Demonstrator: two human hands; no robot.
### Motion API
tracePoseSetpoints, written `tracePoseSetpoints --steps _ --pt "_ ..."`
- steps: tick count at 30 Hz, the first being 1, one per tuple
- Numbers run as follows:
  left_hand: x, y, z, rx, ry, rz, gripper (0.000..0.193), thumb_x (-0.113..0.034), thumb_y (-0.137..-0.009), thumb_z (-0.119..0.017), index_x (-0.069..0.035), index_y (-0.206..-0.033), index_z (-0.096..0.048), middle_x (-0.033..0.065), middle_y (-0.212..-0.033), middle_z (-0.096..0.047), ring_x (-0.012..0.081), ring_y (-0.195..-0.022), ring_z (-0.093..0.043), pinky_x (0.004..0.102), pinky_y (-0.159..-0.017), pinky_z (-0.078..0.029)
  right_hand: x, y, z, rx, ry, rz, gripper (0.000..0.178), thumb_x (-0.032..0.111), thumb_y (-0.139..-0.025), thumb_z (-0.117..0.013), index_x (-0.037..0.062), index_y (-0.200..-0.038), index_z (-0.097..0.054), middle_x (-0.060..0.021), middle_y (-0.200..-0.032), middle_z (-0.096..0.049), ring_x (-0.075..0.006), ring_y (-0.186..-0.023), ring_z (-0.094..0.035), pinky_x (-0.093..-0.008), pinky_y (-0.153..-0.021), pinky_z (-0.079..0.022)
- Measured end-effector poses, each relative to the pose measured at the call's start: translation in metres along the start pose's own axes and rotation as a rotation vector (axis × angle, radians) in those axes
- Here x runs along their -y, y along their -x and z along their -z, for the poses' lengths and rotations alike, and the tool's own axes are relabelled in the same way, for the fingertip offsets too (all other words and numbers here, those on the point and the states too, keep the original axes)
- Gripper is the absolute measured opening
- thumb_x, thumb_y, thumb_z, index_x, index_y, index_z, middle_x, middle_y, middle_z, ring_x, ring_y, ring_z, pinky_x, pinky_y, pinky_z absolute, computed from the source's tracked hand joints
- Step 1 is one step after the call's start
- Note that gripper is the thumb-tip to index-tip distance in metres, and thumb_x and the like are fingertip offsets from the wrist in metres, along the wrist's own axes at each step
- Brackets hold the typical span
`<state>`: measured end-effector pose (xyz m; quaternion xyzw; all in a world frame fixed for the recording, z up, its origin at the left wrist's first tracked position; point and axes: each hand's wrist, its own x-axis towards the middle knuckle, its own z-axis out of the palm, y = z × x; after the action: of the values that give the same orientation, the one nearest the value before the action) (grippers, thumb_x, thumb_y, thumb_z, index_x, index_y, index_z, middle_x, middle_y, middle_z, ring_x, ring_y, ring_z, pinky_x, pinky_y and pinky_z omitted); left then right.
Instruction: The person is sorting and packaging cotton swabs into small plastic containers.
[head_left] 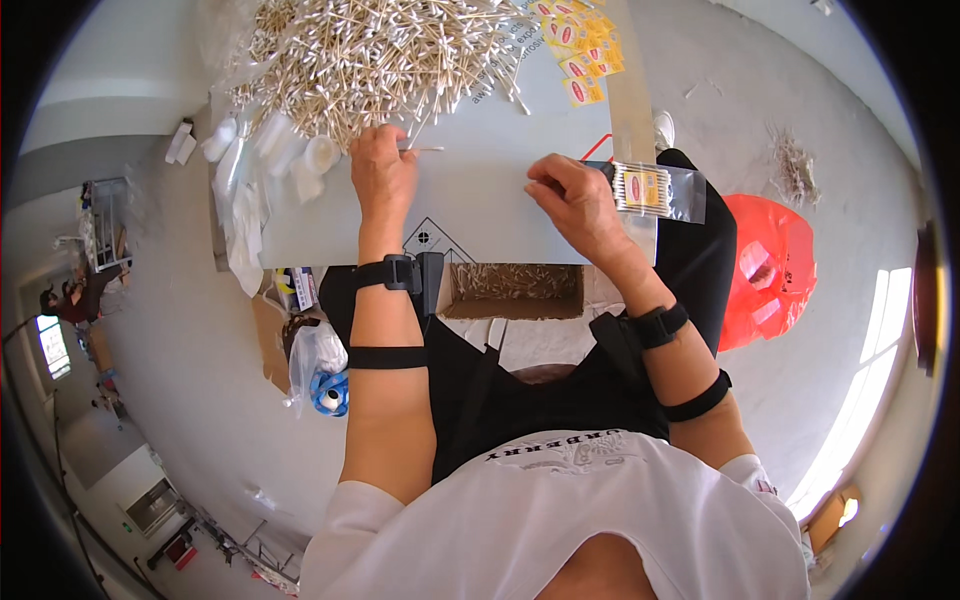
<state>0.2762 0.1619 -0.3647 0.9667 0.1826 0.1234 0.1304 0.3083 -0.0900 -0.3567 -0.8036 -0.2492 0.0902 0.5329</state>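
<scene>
At the near edge of a large heap of cotton swabs (390,60), my left hand (383,170) is closed with its fingers curled down. A single cotton swab (428,149) sticks out to the right from its thumb and fingertips. To the right, my right hand (580,205) hovers over the grey table (470,200) with thumb and fingers drawn together. Whether anything is between them is hidden. Just beyond its wrist side lies a clear bag of cotton swabs (660,190) with a yellow card, overhanging the table's right edge.
Yellow printed cards (585,50) are spread at the far right of the table. White rolls and plastic bags (290,155) sit on the left. Below the near edge is an open box (515,290) containing swabs. A red plastic bag (770,265) lies on the floor at right.
</scene>
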Motion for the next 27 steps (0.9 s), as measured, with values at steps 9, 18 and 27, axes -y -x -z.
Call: tracePoseSetpoints --steps 9,18,27 --pt "-0.003 0.02 -0.006 -0.108 0.46 0.16 0.01 -0.002 -0.074 -0.062 -0.004 -0.084 -0.062 0.0115 -0.08 -0.062 0.0295 -0.077 -0.06 0.0389 -0.069 -0.048 -0.001 -0.057 -0.053 -0.04 0.286 0.183 0.022 0.005 -0.072 -0.067 0.008 -0.094 -0.064 -0.0097 -0.09 -0.057 -0.0292 -0.076 -0.06 -0.036 -0.069 -0.049" --pt "-0.032 0.006 -0.009 -0.083 0.07 0.094 0.014 -0.015 -0.072 -0.068 -0.005 -0.071 -0.058 0.0114 -0.078 -0.057 0.0327 -0.081 -0.055 0.0435 -0.071 -0.047 0.0 -0.058 -0.067 -0.007 0.346 0.272 0.01 0.005 -0.069 -0.068 0.0075 -0.076 -0.06 -0.0085 -0.086 -0.055 -0.0278 -0.085 -0.057 -0.0369 -0.071 -0.048" --pt "-0.037 0.045 -0.004 -0.119 0.29 0.093 0.016 -0.012 -0.072 -0.069 -0.004 -0.08 -0.058 0.0113 -0.084 -0.056 0.032 -0.086 -0.053 0.0426 -0.072 -0.045 -0.002 -0.011 -0.032 -0.019 0.294 0.241 0.009 0.003 -0.069 -0.065 0.0052 -0.073 -0.057 -0.0089 -0.082 -0.053 -0.0288 -0.081 -0.055 -0.0384 -0.068 -0.048"
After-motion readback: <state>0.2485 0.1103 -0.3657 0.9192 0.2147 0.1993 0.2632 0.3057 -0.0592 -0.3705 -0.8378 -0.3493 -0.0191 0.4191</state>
